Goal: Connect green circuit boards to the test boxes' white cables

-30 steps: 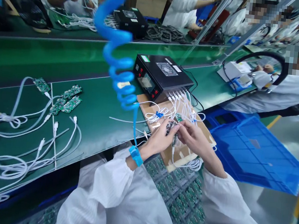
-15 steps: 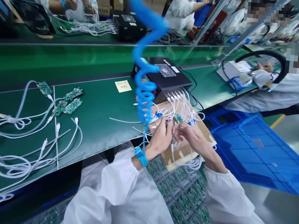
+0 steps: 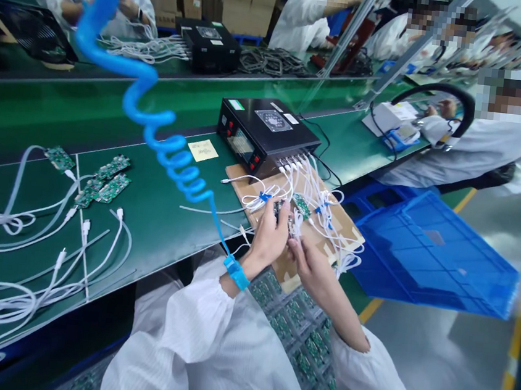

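My left hand [image 3: 271, 234], with a blue wrist strap [image 3: 236, 272], grips a small circuit board [image 3: 278, 208] between thumb and fingers. Close beside it, my right hand [image 3: 311, 264] pinches a white cable [image 3: 296, 223] at the board's lower right edge; whether its plug is seated cannot be made out. Both hands are over a brown cardboard sheet [image 3: 352, 229]. Another green board [image 3: 301, 205] lies just beyond my fingers. White cables run from the sockets of a black box [image 3: 274, 125] down onto the cardboard.
Several green boards [image 3: 112, 187] and loose white cables [image 3: 2, 298] lie on the bench's left. A coiled blue cord [image 3: 171, 154] hangs to my strap. Trays of boards [image 3: 314, 349] rest below my hands. A blue crate [image 3: 440, 257] stands right. Other people work beyond.
My right hand has moved down and turned, its fingers now pinching the white cable. The coiled cord has swung left, uncovering the black box's front. The whole view has shifted slightly.
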Demonstrator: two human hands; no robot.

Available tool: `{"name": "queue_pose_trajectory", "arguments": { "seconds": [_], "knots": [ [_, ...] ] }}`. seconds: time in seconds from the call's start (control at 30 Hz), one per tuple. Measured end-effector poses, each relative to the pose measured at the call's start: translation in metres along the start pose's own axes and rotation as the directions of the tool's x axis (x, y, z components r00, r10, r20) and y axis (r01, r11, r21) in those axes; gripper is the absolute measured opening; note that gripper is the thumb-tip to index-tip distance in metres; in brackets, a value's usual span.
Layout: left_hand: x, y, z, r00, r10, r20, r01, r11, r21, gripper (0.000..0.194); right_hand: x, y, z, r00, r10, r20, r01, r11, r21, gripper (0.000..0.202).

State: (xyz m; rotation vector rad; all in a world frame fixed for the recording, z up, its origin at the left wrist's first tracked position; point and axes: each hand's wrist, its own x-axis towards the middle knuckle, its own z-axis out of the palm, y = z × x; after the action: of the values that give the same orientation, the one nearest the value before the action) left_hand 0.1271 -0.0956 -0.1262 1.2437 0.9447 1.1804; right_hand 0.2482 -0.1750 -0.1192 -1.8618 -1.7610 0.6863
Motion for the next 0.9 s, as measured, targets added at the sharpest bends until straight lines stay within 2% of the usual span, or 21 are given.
{"name": "queue_pose_trajectory", "arguments": {
  "seconds": [0.13, 0.27, 0.37, 0.47, 0.53, 0.63, 0.7, 0.77, 0.83, 0.9],
  "knots": [
    [0.003, -0.003, 0.003, 0.995, -0.014, -0.103, 0.012, 1.000, -0.020, 0.025, 0.003, -0.002, 0.008, 0.995, -0.008, -0.096, 0.018, 0.994, 0.104, 0.043],
    [0.015, -0.001, -0.002, 0.973, -0.027, -0.230, 0.016, 0.999, -0.052, 0.028, 0.003, -0.003, 0.011, 0.989, 0.006, -0.150, 0.008, 0.996, 0.092, 0.045],
    [0.025, 0.001, -0.012, 0.966, -0.047, -0.254, 0.011, 0.990, -0.142, 0.034, -0.002, -0.005, 0.007, 0.998, -0.015, -0.058, 0.017, 0.999, 0.034, 0.050],
    [0.031, 0.000, -0.020, 0.969, -0.051, -0.243, -0.003, 0.977, -0.215, 0.041, -0.006, -0.008, -0.006, 0.990, -0.131, 0.061, 0.135, 0.988, -0.081, 0.061],
    [0.033, 0.000, -0.020, 0.974, -0.077, -0.213, 0.016, 0.962, -0.273, 0.042, -0.002, -0.011, -0.018, 0.976, -0.201, 0.088, 0.213, 0.964, -0.161, 0.058],
    [0.037, 0.003, -0.016, 0.979, -0.157, -0.127, 0.100, 0.924, -0.368, 0.036, 0.024, -0.009, -0.034, 0.963, -0.269, 0.013, 0.261, 0.921, -0.288, 0.048],
    [0.040, 0.007, -0.011, 0.974, -0.212, -0.082, 0.161, 0.897, -0.412, 0.031, 0.052, -0.004, -0.042, 0.945, -0.316, -0.089, 0.256, 0.880, -0.401, 0.047],
    [0.043, 0.010, -0.005, 0.968, -0.248, -0.039, 0.206, 0.875, -0.439, 0.029, 0.081, 0.003, -0.046, 0.924, -0.356, -0.141, 0.238, 0.823, -0.516, 0.043],
    [0.044, 0.012, 0.001, 0.969, -0.248, -0.002, 0.223, 0.872, -0.435, 0.031, 0.107, 0.011, -0.048, 0.915, -0.378, -0.139, 0.219, 0.757, -0.616, 0.036],
    [0.046, 0.012, 0.006, 0.971, -0.238, 0.027, 0.228, 0.888, -0.399, 0.035, 0.126, 0.017, -0.049, 0.921, -0.382, -0.073, 0.236, 0.697, -0.678, 0.028]
  ]
}}
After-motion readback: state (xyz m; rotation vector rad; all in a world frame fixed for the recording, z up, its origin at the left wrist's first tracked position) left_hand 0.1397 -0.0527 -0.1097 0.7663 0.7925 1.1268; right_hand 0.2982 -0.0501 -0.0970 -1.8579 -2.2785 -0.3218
